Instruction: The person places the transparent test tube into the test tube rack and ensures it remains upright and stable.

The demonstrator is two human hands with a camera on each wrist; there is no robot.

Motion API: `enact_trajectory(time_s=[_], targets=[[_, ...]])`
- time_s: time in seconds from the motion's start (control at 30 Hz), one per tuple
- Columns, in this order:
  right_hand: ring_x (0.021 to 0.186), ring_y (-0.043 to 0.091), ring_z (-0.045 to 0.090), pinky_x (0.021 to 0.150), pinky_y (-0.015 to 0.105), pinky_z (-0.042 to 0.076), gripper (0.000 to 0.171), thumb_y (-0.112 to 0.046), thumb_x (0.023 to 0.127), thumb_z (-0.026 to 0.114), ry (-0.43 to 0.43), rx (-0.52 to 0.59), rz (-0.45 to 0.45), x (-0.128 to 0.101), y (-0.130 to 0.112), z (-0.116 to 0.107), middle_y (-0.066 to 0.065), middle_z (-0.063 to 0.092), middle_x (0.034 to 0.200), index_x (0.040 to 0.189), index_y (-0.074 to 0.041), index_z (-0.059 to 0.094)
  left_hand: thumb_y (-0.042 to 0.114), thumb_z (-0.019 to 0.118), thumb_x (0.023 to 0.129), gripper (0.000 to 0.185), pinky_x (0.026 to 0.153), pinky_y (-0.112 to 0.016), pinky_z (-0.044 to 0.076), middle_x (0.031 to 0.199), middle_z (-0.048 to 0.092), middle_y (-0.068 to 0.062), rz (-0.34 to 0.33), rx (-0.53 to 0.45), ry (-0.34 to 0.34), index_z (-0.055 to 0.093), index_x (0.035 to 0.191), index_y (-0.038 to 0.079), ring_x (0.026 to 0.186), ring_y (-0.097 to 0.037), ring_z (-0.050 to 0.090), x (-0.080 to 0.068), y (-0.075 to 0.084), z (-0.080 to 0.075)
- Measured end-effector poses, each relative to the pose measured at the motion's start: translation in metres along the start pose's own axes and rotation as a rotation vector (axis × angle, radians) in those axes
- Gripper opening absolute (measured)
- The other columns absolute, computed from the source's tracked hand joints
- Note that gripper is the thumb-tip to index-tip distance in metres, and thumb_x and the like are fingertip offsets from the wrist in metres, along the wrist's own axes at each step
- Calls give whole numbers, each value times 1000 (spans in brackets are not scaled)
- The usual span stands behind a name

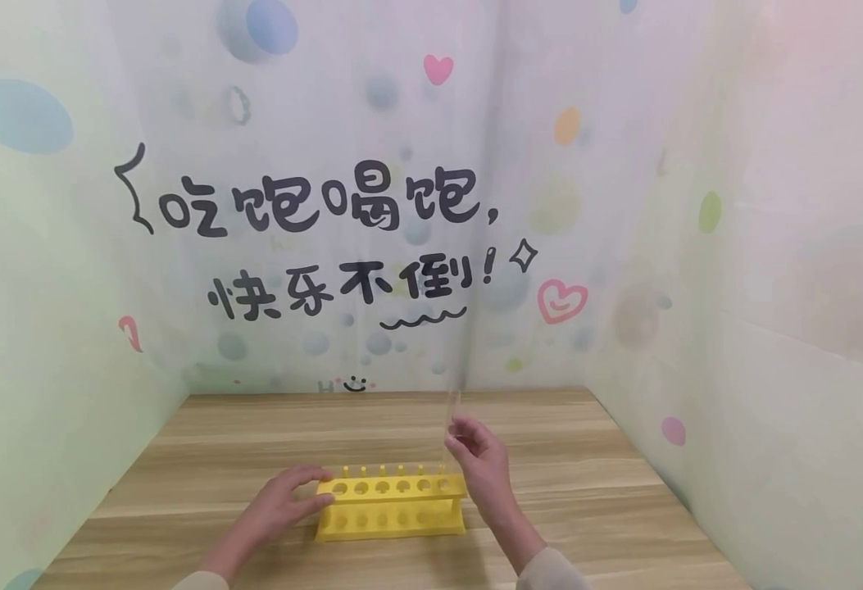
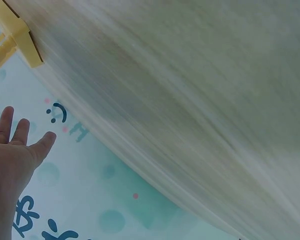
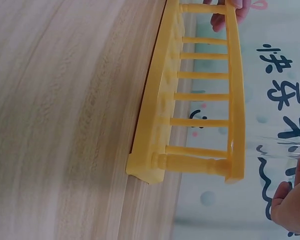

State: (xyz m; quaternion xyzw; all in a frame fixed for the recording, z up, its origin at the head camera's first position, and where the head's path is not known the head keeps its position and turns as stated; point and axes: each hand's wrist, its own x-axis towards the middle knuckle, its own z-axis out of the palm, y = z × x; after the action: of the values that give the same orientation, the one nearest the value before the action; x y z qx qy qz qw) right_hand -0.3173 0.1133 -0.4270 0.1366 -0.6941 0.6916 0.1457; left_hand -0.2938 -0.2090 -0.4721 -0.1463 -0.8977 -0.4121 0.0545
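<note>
A yellow test tube rack (image 1: 390, 508) with a row of round holes stands on the wooden table (image 1: 593, 492). My left hand (image 1: 287, 496) rests at the rack's left end with its fingers fairly straight. The left wrist view shows this hand (image 2: 15, 150) spread flat, with a corner of the rack (image 2: 17, 37) beyond it. My right hand (image 1: 479, 463) pinches a clear glass test tube (image 1: 453, 414), held upright just above the rack's right end. In the right wrist view the rack (image 3: 200, 100) lies close by, the tube (image 3: 285, 150) is a faint glassy streak, and fingertips (image 3: 287, 205) show at the lower right.
Printed plastic sheets with black characters and coloured dots (image 1: 328, 205) wall in the table at the back and on both sides. Bare wood lies behind and to either side of the rack. The rack's holes look unfilled in the head view.
</note>
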Motion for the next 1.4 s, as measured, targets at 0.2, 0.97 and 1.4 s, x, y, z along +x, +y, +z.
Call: enact_trajectory(time_s=[0.2, 0.97, 1.4], targets=[[101, 24, 63, 87, 23, 54, 34, -5, 91, 70, -4, -40, -12, -4, 6, -2, 19, 65, 113, 123, 1, 62, 41, 71, 90, 46, 105, -65, 36, 138, 55, -19, -2, 1, 8, 66, 125, 12, 130, -44, 46, -1, 1, 1], [97, 22, 65, 85, 25, 55, 27, -2, 89, 70, -76, -263, -51, -16, 30, -5, 11, 66, 106, 115, 0, 62, 41, 71, 91, 43, 104, -64, 38, 136, 57, -17, 8, 7, 10, 67, 123, 12, 129, -44, 48, -1, 1, 1], [96, 22, 63, 84, 28, 55, 23, 1, 88, 69, -106, -254, -10, -20, 31, -4, 10, 64, 105, 109, -4, 62, 42, 70, 91, 43, 103, -64, 40, 137, 57, -17, 15, 1, 1, 67, 123, 13, 129, -44, 47, -1, -2, 1]])
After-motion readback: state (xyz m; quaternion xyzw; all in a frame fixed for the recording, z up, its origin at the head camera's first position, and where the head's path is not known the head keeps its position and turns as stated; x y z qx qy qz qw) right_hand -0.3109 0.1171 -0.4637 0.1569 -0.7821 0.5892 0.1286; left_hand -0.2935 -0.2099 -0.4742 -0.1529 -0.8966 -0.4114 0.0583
